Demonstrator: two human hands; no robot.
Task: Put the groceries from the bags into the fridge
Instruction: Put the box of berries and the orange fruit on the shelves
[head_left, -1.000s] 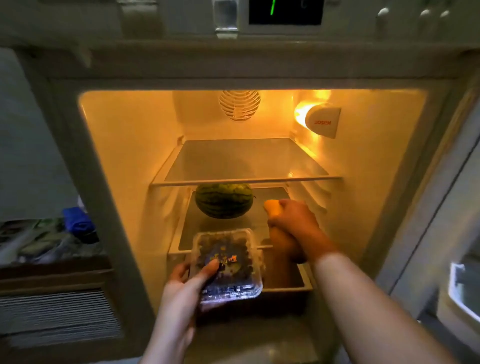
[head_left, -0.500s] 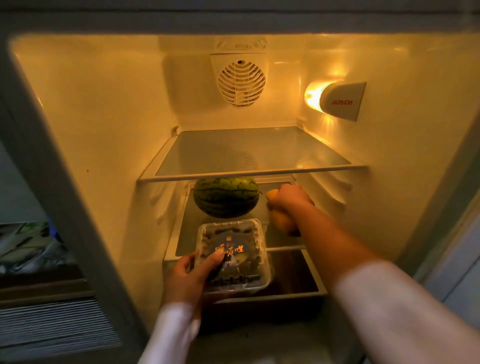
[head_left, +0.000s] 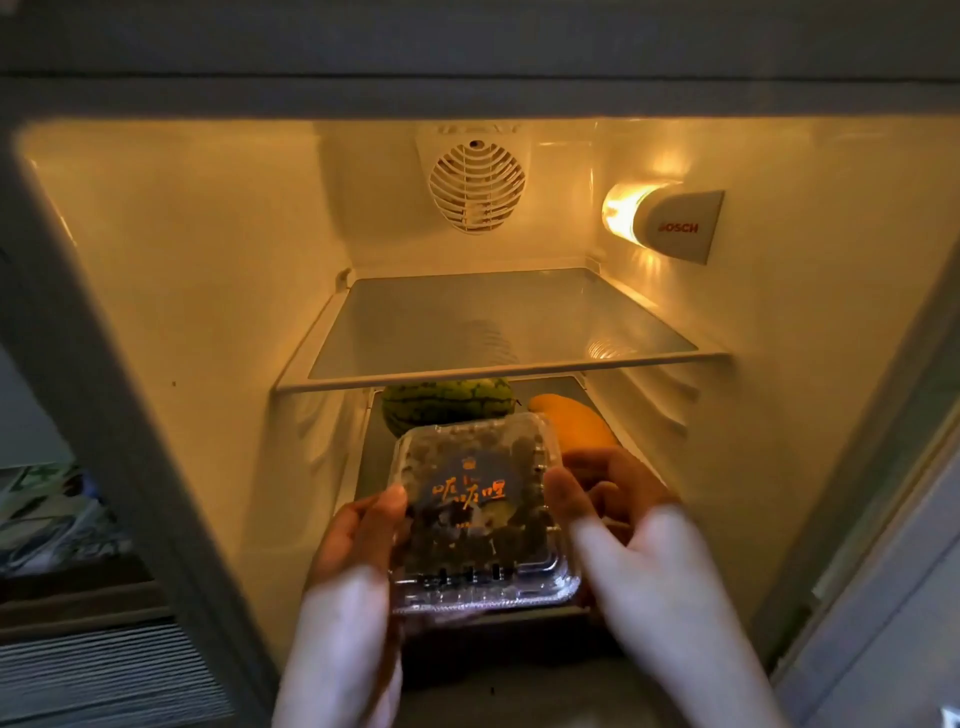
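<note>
Both grips closed on berry box (head_left: 480, 514): left hand (head_left: 358, 540), right hand (head_left: 608, 499); watermelon (head_left: 447, 402), mango (head_left: 571, 423) behind.

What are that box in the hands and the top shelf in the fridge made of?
The box looks like thin clear plastic, glossy: dark fruit shows through its lid, and the rim is ribbed. The top shelf seems to be glass with a pale trim strip in front: it mirrors the lamp and shows the watermelon dimly beneath.
</note>
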